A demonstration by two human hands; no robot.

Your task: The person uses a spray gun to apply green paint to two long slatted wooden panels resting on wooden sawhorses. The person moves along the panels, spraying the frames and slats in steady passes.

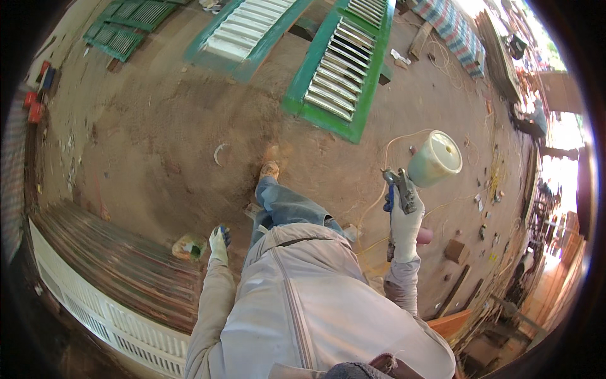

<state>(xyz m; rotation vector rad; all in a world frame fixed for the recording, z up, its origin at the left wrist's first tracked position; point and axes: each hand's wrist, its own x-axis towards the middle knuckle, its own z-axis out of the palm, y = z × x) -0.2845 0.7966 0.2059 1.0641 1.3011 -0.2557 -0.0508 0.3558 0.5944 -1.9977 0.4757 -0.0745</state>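
My right hand (406, 205), in a white glove with grey-stained fingers, is closed around the grip of a spray gun (389, 189). A pale, paint-smeared cup (435, 159) sits on the gun, tilted away from me. My left hand (219, 244) hangs low at my side in a white glove with dark blue fingertips. Its fingers look curled, and whatever they may hold is hidden. Right beside it is a pale container (189, 247) with green on it; whether the hand touches it, I cannot tell. Ahead lies a green-framed louvred shutter (297, 101) with whitish slats.
A second louvred shutter (218, 54) lies left of it, and green shutters (129, 28) lie far left. Long brown slats (120, 252) and a white louvred panel (95, 316) are at lower left. A thin hose (386, 151) loops over the dirt floor. A brown block (456, 251) sits right.
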